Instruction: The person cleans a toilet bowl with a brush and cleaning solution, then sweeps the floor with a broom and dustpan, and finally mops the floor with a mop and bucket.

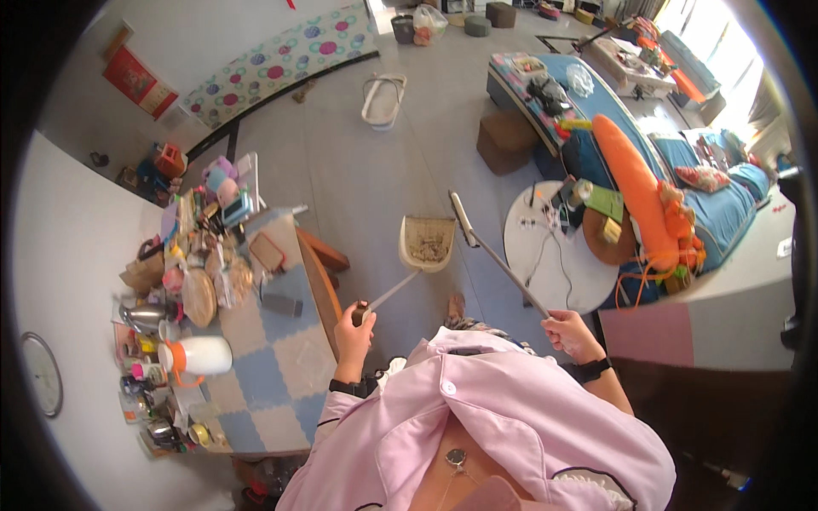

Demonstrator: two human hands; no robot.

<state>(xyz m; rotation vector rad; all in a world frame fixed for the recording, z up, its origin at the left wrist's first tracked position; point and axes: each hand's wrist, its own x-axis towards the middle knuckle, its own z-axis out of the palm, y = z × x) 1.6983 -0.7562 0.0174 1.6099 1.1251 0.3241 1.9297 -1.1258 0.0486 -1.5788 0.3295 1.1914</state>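
Note:
My left hand (354, 330) grips the dark handle end of a long-handled dustpan (405, 246). The pan is cream-coloured, rests low over the grey floor and holds brownish debris. My right hand (570, 333) is closed around the pole of a broom (511, 276). Its narrow, light-coloured head (463, 218) with a dark edge is just right of the dustpan, apart from it. Both tools extend forward from my body.
At left stands a table with a checkered cover (281, 364), crowded with a white jug (211, 355) and many items. A round white table (521, 239) with cables is at right, near a brown stool (505, 142) and a blue sofa (716, 220). A white basket (383, 102) lies ahead.

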